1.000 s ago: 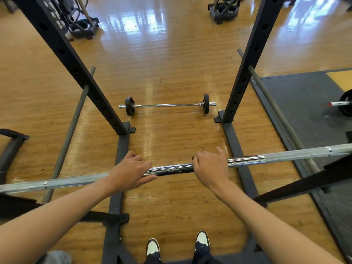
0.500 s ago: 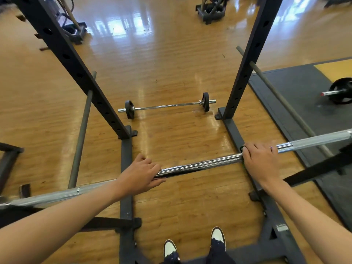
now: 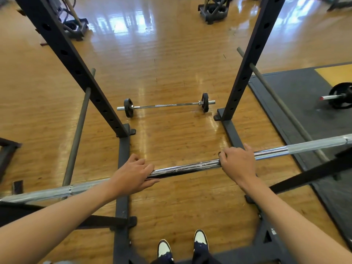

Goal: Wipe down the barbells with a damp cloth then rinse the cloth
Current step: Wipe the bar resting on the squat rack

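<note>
Nearest to us, our shoes (image 3: 163, 248) stand between the base rails of the rack (image 3: 122, 168). We judge that puts us square to the bar (image 3: 186, 167), so both arms reach it evenly.

The bar lies crosswise at about waist height, its ends resting on the rack's dark arms (image 3: 314, 174), which carry its weight and leave it free to be rubbed.

Our left hand (image 3: 133, 174) lies on the bar left of centre, fingers over the top and thumb along the underside. It is a loose hold, likely there to stop the bar rolling.

Our right hand (image 3: 238, 162) is further right, fingers curled tightly over the bar where the smooth shaft shines. A dark scrap (image 3: 219, 154) shows at its fingertips. It may be the cloth, but we cannot tell, and no cloth shows elsewhere. That grip suits wiping along the shaft.

Beyond the uprights a small barbell (image 3: 165, 106) lies on the wooden floor (image 3: 171, 54). To the right another barbell (image 3: 339, 96) sits on a dark mat (image 3: 304, 103). Both are well apart from us and probably still to be wiped. No sink for rinsing is in view.
</note>
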`<action>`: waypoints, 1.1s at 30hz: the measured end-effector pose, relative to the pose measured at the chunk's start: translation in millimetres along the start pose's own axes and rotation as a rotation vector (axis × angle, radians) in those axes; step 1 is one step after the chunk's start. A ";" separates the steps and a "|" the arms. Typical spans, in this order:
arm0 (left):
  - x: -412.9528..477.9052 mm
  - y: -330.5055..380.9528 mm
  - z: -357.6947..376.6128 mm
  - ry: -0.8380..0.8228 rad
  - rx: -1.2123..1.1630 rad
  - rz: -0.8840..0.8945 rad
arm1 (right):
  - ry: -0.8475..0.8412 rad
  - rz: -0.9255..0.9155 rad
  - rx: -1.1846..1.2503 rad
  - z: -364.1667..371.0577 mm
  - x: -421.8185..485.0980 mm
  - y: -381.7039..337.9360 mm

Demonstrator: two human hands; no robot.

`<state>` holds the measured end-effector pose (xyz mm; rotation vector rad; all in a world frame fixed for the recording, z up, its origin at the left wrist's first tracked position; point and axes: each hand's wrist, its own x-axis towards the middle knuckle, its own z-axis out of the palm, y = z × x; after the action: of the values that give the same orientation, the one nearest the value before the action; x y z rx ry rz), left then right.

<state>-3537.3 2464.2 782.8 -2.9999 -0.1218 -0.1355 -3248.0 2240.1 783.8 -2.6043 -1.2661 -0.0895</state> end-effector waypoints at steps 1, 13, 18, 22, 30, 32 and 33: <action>-0.7 -0.2 0.8 -0.003 -0.011 -0.002 | -0.005 -0.049 0.017 3.8 -3.7 -8.9; -1.3 0.5 1.4 -0.052 -0.016 -0.024 | -0.197 0.043 0.023 -4.0 7.5 -19.5; -2.5 -1.4 1.3 -0.072 -0.013 -0.014 | -0.024 -0.272 0.057 11.7 -29.4 -34.8; -1.9 -1.1 0.9 -0.067 -0.019 -0.012 | -0.013 -0.235 -0.009 -1.0 -25.6 25.8; -1.8 -1.2 0.6 -0.071 -0.028 -0.018 | -0.074 -0.100 0.029 4.9 -10.1 -31.1; -2.7 -1.8 0.6 -0.076 -0.026 -0.020 | 0.003 -0.263 0.021 11.4 -25.5 -13.1; -2.7 -1.8 0.4 -0.076 -0.023 -0.021 | 0.043 -0.345 0.010 13.3 -30.1 3.8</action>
<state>-3540.1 2465.8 782.4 -3.0285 -0.1599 -0.0256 -3264.4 2218.0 765.4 -2.3347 -1.6802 -0.1982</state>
